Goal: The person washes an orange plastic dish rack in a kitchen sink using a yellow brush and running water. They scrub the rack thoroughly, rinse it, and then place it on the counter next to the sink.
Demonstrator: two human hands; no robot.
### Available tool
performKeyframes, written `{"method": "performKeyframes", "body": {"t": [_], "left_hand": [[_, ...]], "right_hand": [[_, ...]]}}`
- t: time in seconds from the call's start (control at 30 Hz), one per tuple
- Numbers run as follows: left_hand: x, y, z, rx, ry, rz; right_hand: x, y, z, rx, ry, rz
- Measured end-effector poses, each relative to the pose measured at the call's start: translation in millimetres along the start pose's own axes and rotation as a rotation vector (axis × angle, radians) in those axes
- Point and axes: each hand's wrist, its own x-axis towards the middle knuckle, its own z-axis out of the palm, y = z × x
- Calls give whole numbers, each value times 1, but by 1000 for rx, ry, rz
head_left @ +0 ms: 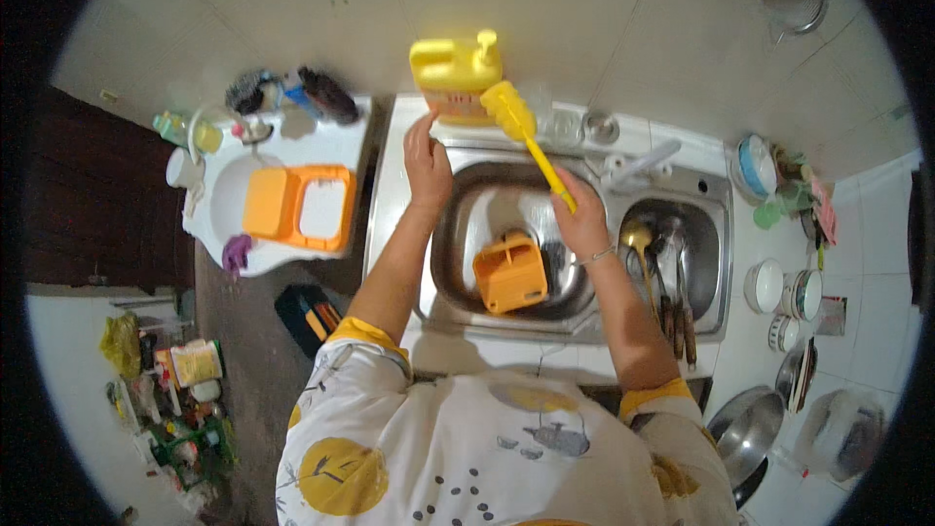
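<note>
My right hand (582, 219) is closed around the handle of a yellow bottle brush (511, 112), held above the large sink basin (466, 190) with its sponge-like head pointing up and to the left. My left hand (427, 166) reaches toward the wall with its fingers stretched out, close beside the lower left of a big yellow pump jug (458, 68). Whether the fingertips touch the jug, I cannot tell. Inside the basin lies an orange plastic holder (511, 278) with compartments and slots. Something dark beside it is hard to make out.
A smaller basin to the right holds a ladle (638, 237) and other long-handled utensils. The faucet (643, 164) rises behind the basins. Bowls (765, 284) and a metal basin (747, 433) stand at the right. At the left, an orange frame-like part (326, 205) rests on a white washstand (219, 224).
</note>
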Motion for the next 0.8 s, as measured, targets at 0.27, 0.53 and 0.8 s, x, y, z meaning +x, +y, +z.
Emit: {"method": "performKeyframes", "body": {"t": [0.27, 0.53, 0.8], "left_hand": [[-187, -45, 20, 130, -717, -830], [-250, -104, 31, -696, -723, -1649], [-227, -50, 32, -679, -435, -1506]], "right_hand": [[-97, 40, -40, 51, -187, 243], [-126, 39, -73, 70, -528, 350], [-111, 44, -72, -85, -702, 279]]}}
